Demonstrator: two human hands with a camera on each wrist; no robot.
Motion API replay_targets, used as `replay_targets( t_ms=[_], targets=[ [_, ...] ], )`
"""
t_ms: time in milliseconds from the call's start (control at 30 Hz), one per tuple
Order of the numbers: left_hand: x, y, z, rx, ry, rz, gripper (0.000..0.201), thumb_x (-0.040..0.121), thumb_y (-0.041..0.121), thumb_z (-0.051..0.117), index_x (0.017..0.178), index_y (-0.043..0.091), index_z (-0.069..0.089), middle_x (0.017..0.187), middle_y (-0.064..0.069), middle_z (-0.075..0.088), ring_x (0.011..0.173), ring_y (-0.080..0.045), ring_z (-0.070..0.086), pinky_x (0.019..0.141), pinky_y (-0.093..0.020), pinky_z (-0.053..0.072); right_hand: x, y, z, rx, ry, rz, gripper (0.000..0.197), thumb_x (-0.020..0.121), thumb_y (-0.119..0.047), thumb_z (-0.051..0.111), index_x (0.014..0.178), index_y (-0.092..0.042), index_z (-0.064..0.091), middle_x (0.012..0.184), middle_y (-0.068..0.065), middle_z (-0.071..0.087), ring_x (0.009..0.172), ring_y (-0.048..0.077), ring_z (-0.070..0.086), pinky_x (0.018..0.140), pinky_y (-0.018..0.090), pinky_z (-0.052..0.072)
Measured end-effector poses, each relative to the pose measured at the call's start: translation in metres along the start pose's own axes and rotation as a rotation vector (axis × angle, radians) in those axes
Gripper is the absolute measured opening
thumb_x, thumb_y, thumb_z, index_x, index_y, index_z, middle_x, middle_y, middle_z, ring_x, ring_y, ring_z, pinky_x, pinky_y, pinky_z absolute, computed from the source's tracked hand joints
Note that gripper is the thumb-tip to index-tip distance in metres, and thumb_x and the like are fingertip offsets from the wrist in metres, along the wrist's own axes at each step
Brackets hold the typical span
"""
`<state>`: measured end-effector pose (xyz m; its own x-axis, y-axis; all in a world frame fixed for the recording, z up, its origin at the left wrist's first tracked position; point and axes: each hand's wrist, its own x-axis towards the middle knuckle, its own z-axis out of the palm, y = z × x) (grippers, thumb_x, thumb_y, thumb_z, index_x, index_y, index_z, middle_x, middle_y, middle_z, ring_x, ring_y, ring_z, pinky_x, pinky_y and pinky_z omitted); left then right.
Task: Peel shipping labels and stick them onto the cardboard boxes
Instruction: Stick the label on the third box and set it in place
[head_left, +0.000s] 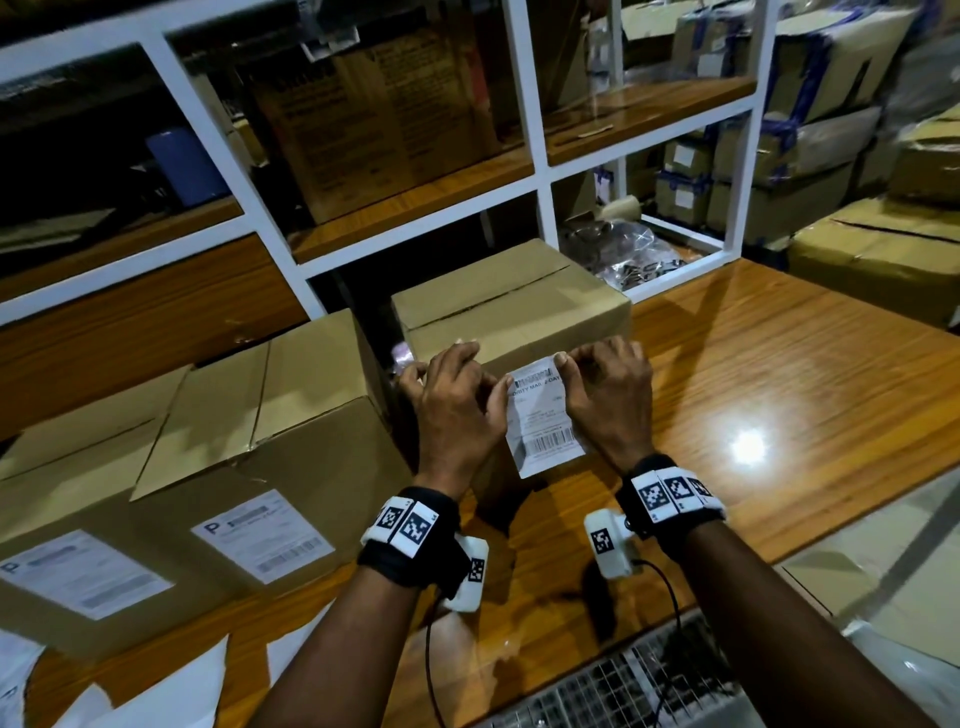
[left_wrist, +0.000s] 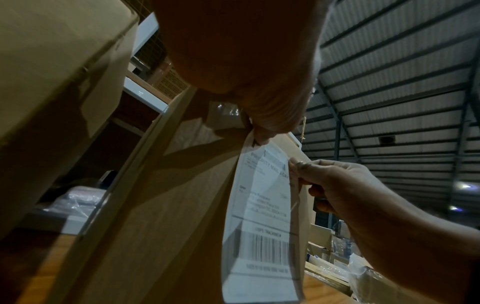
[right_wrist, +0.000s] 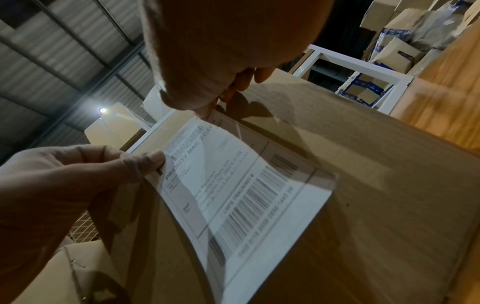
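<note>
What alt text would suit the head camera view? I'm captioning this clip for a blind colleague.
Two hands, left hand and right hand, pinch the top corners of a white shipping label against the front of a cardboard box on a wooden table. To the left stand two larger boxes, already labelled, before white shelving.

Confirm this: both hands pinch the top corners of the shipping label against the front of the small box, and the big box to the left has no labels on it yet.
Wrong on the last point. The big box already carries two labels, as the head view shows. The rest holds: left hand and right hand pinch the shipping label against the small box.
</note>
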<state>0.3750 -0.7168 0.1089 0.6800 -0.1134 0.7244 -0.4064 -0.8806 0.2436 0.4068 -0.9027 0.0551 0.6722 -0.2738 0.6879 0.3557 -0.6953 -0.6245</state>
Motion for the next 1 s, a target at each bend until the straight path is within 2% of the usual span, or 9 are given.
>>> replay_targets(
  t_ms=[200, 300, 467, 600, 667, 733, 833, 900, 1000],
  targets=[
    [0.002, -0.004, 0.000, -0.061, 0.027, -0.006, 0.022, 0.079, 0.022, 0.086, 0.082, 0.017, 0.064, 0.117, -0.002, 0.073, 0.122, -0.017, 0.062, 0.107, -0.041, 0.029, 0.001, -0.001, 0.000, -0.026, -0.021, 0.024, 0.028, 0.095, -0.045, 0.067, 0.091, -0.019, 0.061, 0.095, 0.004, 0.060, 0.095, 0.023, 0.051, 0.084, 0.036, 0.038],
    [0.006, -0.007, -0.001, -0.152, 0.051, -0.066, 0.032, 0.074, 0.020, 0.089, 0.089, 0.012, 0.063, 0.102, 0.000, 0.073, 0.112, -0.016, 0.065, 0.103, -0.033, 0.030, 0.006, 0.001, -0.005, -0.007, -0.057, 0.189, 0.050, 0.087, -0.066, 0.067, 0.095, -0.020, 0.052, 0.098, 0.005, 0.058, 0.098, 0.023, 0.048, 0.086, 0.034, 0.034],
    [0.008, -0.009, -0.004, -0.206, 0.053, -0.098, 0.038, 0.076, 0.023, 0.088, 0.092, 0.021, 0.054, 0.105, 0.001, 0.074, 0.105, -0.011, 0.062, 0.099, -0.035, 0.037, 0.020, 0.005, -0.020, 0.051, -0.016, 0.297, 0.095, 0.075, -0.080, 0.066, 0.135, -0.009, 0.045, 0.138, 0.017, 0.048, 0.131, 0.034, 0.043, 0.113, 0.047, 0.034],
    [0.010, -0.013, -0.008, -0.243, 0.005, -0.099, 0.034, 0.080, 0.019, 0.084, 0.092, 0.020, 0.052, 0.113, 0.004, 0.072, 0.114, -0.012, 0.062, 0.108, -0.050, 0.042, 0.025, 0.007, -0.023, 0.278, -0.252, 0.324, 0.125, 0.067, -0.077, 0.077, 0.159, -0.032, 0.006, 0.166, 0.009, 0.024, 0.151, 0.032, 0.027, 0.124, 0.057, 0.021],
    [0.009, -0.017, -0.010, -0.273, -0.020, -0.103, 0.033, 0.081, 0.018, 0.083, 0.099, 0.020, 0.055, 0.117, 0.008, 0.070, 0.116, -0.009, 0.063, 0.118, -0.052, 0.033, 0.024, 0.010, -0.024, 0.278, -0.284, 0.309, 0.130, 0.063, -0.077, 0.080, 0.159, -0.036, 0.002, 0.167, 0.007, 0.021, 0.152, 0.030, 0.025, 0.124, 0.057, 0.024],
    [0.005, -0.020, -0.015, -0.350, -0.038, -0.102, 0.036, 0.084, 0.014, 0.081, 0.110, 0.021, 0.057, 0.121, 0.009, 0.069, 0.118, -0.004, 0.063, 0.125, -0.045, 0.022, 0.021, 0.010, -0.026, 0.259, -0.260, 0.301, 0.132, 0.058, -0.079, 0.079, 0.158, -0.039, 0.003, 0.163, 0.007, 0.024, 0.149, 0.031, 0.026, 0.121, 0.049, 0.025],
    [0.001, -0.020, -0.023, -0.522, -0.060, -0.103, 0.046, 0.084, 0.003, 0.080, 0.119, 0.022, 0.057, 0.122, 0.003, 0.068, 0.118, -0.005, 0.064, 0.108, -0.032, 0.051, 0.011, 0.005, -0.029, 0.254, -0.218, 0.318, 0.133, 0.050, -0.081, 0.078, 0.155, -0.044, 0.004, 0.152, 0.011, 0.028, 0.140, 0.034, 0.031, 0.105, 0.041, 0.029],
    [-0.001, -0.018, -0.029, -0.567, -0.062, -0.092, 0.050, 0.083, 0.001, 0.080, 0.121, 0.023, 0.057, 0.120, 0.004, 0.068, 0.116, -0.004, 0.065, 0.100, -0.025, 0.055, 0.002, -0.002, -0.032, 0.269, -0.175, 0.333, 0.135, 0.048, -0.080, 0.081, 0.155, -0.040, 0.007, 0.149, 0.013, 0.029, 0.137, 0.034, 0.033, 0.102, 0.039, 0.033],
    [-0.009, -0.021, -0.040, -0.637, -0.065, -0.050, 0.047, 0.084, -0.001, 0.079, 0.122, 0.017, 0.058, 0.117, 0.000, 0.069, 0.115, -0.007, 0.067, 0.099, -0.025, 0.055, -0.014, -0.016, -0.040, 0.273, -0.104, 0.294, 0.136, 0.049, -0.079, 0.081, 0.154, -0.027, 0.012, 0.148, 0.014, 0.032, 0.136, 0.027, 0.034, 0.111, 0.043, 0.039]
  ],
)
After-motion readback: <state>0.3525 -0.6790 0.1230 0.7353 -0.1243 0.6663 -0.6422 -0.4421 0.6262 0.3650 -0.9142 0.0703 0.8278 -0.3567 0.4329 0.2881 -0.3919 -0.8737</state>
